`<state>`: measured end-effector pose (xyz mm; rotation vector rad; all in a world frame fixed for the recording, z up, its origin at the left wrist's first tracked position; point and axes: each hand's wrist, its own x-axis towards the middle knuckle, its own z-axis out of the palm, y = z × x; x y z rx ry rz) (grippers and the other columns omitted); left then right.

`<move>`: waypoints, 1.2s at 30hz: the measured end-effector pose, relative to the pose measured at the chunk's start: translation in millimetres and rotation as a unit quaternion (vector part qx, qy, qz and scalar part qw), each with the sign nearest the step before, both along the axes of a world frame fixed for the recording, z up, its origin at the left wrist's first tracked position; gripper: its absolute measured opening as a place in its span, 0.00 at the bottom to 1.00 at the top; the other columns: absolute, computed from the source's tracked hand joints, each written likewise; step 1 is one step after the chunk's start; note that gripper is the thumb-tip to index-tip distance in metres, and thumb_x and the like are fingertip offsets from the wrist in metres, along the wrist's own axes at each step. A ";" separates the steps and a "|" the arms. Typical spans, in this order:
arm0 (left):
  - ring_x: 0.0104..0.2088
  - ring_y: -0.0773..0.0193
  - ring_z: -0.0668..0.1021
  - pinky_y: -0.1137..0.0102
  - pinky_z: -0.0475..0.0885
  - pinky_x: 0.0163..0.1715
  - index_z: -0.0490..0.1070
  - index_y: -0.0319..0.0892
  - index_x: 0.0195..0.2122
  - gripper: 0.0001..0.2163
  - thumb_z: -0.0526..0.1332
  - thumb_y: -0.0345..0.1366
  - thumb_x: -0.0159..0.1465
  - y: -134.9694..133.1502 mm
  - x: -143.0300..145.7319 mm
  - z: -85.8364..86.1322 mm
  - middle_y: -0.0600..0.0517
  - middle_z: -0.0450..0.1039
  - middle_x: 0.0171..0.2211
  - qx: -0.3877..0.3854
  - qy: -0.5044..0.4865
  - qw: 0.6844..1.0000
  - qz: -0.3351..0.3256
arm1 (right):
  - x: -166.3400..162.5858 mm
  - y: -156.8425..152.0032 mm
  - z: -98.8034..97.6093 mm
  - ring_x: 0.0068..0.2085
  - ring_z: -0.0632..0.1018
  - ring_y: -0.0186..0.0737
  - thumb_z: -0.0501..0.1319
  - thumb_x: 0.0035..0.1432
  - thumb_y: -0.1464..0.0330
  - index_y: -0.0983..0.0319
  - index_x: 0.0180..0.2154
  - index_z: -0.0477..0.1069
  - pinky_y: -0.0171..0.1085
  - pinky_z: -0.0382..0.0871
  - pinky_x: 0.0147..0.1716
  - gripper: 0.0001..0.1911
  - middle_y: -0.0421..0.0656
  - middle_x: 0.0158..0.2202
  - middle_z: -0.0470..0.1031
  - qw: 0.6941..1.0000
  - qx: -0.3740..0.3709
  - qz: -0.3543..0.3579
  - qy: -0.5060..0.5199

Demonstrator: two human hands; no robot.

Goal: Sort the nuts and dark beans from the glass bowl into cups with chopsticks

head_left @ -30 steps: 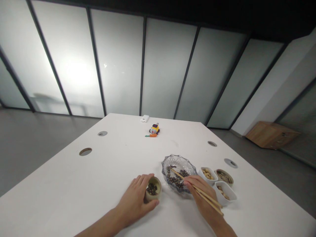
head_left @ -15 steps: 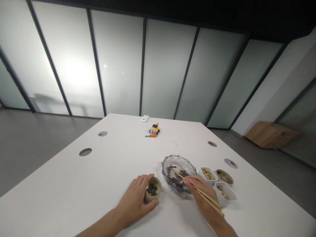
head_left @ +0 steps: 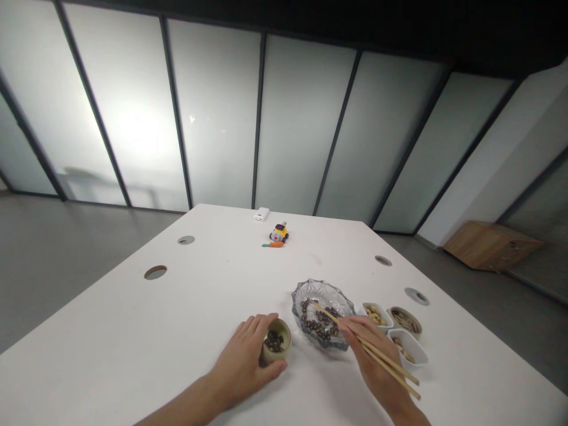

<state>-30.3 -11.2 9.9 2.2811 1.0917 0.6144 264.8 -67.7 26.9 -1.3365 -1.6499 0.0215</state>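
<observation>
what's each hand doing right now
Left hand: closed around the small tan cup of dark pieces.
Right hand: closed on wooden chopsticks, tips in the glass bowl.

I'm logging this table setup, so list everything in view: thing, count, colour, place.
Glass bowl: 1, clear, holding dark pieces, centre-right of the table.
Small cup: 1, tan, holding dark pieces, left of the glass bowl.
White dishes: 2, white, with pale nuts, right of the glass bowl.
Round dish: 1, tan, behind the white dishes.
Chopsticks: 1 pair, wooden, tips in the glass bowl.
Toy: 1, yellow, far end of the table.
Carrot-like piece: 1, orange, in front of the toy.
Small box: 1, white, far edge.
Table: 1, white, with round holes.
Cabinet: 1, wooden, on the floor, right.
Left hand: wrapped around the small cup.
Right hand: holding the chopsticks.
</observation>
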 end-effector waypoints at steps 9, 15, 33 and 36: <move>0.61 0.45 0.73 0.51 0.66 0.64 0.60 0.49 0.67 0.34 0.69 0.38 0.60 -0.8 1.1 2.5 0.43 0.71 0.61 0.000 0.001 1.000 -0.003 | -16.1 -18.6 24.1 0.38 0.86 0.44 0.62 0.70 0.58 0.54 0.36 0.83 0.38 0.83 0.37 0.14 0.45 0.36 0.85 0.998 0.030 0.027 0.050; 0.61 0.46 0.72 0.51 0.65 0.65 0.59 0.47 0.67 0.35 0.69 0.37 0.60 -1.2 0.3 2.6 0.42 0.70 0.62 -0.010 0.008 1.000 0.001 | -28.1 -24.4 30.9 0.34 0.85 0.43 0.62 0.70 0.57 0.55 0.32 0.82 0.37 0.83 0.34 0.17 0.45 0.32 0.84 0.995 0.034 0.076 0.059; 0.61 0.46 0.72 0.51 0.65 0.65 0.60 0.48 0.67 0.34 0.69 0.38 0.60 -0.2 0.5 1.6 0.43 0.71 0.62 -0.006 0.003 1.000 -0.002 | -4.2 -15.6 4.0 0.40 0.85 0.41 0.60 0.72 0.60 0.55 0.40 0.80 0.37 0.81 0.42 0.11 0.42 0.38 0.84 0.996 0.067 -0.025 -0.057; 0.61 0.46 0.72 0.52 0.64 0.65 0.59 0.47 0.68 0.35 0.69 0.38 0.60 -0.4 0.4 2.7 0.43 0.70 0.62 -0.015 0.009 1.000 -0.001 | -5.1 -9.6 3.9 0.36 0.85 0.41 0.60 0.71 0.56 0.56 0.38 0.80 0.37 0.80 0.38 0.15 0.42 0.35 0.83 0.996 0.060 -0.038 -0.050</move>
